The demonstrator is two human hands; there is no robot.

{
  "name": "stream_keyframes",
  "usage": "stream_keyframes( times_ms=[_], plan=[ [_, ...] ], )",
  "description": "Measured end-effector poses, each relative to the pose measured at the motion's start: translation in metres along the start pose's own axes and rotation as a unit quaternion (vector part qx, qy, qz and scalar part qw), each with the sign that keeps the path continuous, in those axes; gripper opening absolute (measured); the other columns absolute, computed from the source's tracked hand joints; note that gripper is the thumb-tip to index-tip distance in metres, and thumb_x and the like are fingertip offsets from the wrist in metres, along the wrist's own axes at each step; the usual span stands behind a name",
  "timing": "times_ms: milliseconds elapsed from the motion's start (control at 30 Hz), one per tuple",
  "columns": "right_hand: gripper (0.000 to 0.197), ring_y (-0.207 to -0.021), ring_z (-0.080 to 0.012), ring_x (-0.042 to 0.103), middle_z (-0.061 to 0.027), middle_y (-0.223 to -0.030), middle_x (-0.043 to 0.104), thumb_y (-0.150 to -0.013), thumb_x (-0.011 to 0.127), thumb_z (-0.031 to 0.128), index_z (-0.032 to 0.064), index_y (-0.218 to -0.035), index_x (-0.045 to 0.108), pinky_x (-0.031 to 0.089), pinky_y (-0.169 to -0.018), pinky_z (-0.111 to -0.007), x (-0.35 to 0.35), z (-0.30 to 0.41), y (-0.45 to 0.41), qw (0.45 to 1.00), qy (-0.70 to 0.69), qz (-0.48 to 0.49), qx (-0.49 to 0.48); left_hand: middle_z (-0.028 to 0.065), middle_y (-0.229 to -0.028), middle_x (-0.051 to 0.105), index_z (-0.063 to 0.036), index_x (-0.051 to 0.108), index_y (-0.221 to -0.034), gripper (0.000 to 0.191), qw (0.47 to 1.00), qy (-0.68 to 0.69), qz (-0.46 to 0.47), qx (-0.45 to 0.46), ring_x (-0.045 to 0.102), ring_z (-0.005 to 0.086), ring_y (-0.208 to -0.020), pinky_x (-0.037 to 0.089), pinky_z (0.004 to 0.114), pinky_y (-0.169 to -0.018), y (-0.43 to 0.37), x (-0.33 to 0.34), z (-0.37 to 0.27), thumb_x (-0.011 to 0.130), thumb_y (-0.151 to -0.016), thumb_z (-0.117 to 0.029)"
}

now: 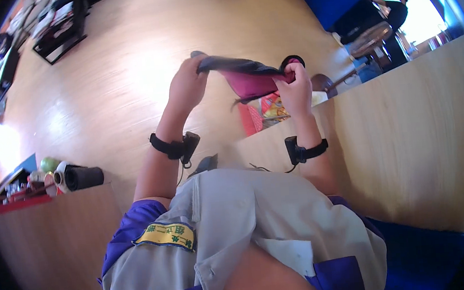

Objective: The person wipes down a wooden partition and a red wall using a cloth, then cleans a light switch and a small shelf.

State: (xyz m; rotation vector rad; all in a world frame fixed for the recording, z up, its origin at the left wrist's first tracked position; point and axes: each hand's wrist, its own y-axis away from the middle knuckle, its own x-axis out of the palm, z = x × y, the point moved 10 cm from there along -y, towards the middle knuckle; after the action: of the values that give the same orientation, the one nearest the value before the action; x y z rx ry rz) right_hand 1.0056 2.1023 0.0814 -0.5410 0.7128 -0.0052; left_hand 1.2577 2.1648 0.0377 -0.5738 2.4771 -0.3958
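A piece of soft cloth [247, 81], magenta on one face with a dark grey border, is stretched between my two hands over the floor. My left hand [187, 84] grips its dark end at the left. At the other end, my right hand [297, 91] pinches the magenta part between thumb and fingers. A black rounded edge [292, 58] sticks up just beyond the right fingers. The cloth sags between the hands, and its exact kind cannot be made out. Straps with small black devices circle both my wrists.
A wooden tabletop [401, 138] extends on the right; red and yellow printed packaging [270, 107] shows past its edge. A pedestal fan [372, 39] and a person [397, 12] are beyond. On the left, a black roll [83, 176] lies on a cabinet [61, 226]. A black-framed rack [61, 35] stands farther off.
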Motion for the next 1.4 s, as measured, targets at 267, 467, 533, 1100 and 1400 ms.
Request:
stream_keyframes(
  times_ms=[267, 467, 533, 1100, 1400],
  plan=[
    [0.058, -0.084, -0.0156, 0.057, -0.0110, -0.088, 0.058, -0.072, 0.073, 0.011, -0.0015, -0.119, 0.042, 0.046, -0.080, -0.028, 0.081, 0.055, 0.045, 0.911, -0.296, 0.288, -0.008, 0.0078, -0.087, 0.063, 0.0000, 0.058, -0.108, 0.028, 0.960, 0.182, -0.027, -0.209, 0.060, 0.0160, -0.081, 0.048, 0.029, -0.077, 0.066, -0.026, 0.019, 0.044, -0.084, -0.004],
    [0.089, -0.089, -0.0180, 0.058, -0.0143, -0.101, 0.060, -0.075, 0.074, 0.018, -0.0014, -0.140, 0.017, 0.048, -0.080, -0.031, 0.129, 0.129, 0.091, 0.787, -0.367, 0.496, -0.016, 0.0142, -0.095, 0.064, -0.0037, 0.058, -0.107, 0.037, 0.989, -0.022, 0.073, -0.127, 0.063, 0.0236, -0.087, 0.049, 0.031, -0.079, 0.090, -0.055, -0.051, 0.052, -0.071, 0.005],
    [0.074, -0.083, -0.0202, 0.060, -0.0104, -0.097, 0.062, -0.077, 0.071, 0.018, 0.0017, -0.136, 0.030, 0.050, -0.076, -0.033, 0.139, 0.153, 0.106, 0.776, -0.252, 0.576, -0.047, 0.0151, -0.094, 0.065, -0.0051, 0.054, -0.113, 0.043, 0.993, -0.015, 0.022, -0.117, 0.063, 0.0231, -0.088, 0.049, 0.031, -0.078, 0.100, -0.080, -0.056, 0.053, -0.071, 0.006],
    [0.033, -0.039, -0.0089, 0.045, -0.0057, -0.069, 0.061, -0.094, 0.049, 0.031, 0.0004, -0.103, 0.059, 0.034, -0.035, -0.022, 0.287, 0.385, 0.182, 0.685, -0.479, 0.538, 0.112, 0.0139, -0.090, 0.064, -0.0018, 0.064, -0.093, 0.033, 0.969, -0.012, -0.139, -0.204, 0.060, 0.0254, -0.085, 0.047, 0.035, -0.073, 0.251, -0.320, 0.061, 0.071, -0.077, -0.030],
    [0.035, -0.039, -0.0102, 0.048, -0.0031, -0.055, 0.053, -0.094, 0.049, 0.037, 0.0027, -0.091, 0.056, 0.036, -0.037, -0.022, 0.324, 0.502, 0.242, 0.686, -0.425, 0.590, -0.038, 0.0155, -0.083, 0.060, -0.0029, 0.061, -0.093, 0.015, 0.899, -0.265, -0.275, -0.215, 0.057, 0.0349, -0.077, 0.046, 0.041, -0.066, 0.303, -0.441, 0.059, 0.059, -0.082, -0.013]
  ],
)
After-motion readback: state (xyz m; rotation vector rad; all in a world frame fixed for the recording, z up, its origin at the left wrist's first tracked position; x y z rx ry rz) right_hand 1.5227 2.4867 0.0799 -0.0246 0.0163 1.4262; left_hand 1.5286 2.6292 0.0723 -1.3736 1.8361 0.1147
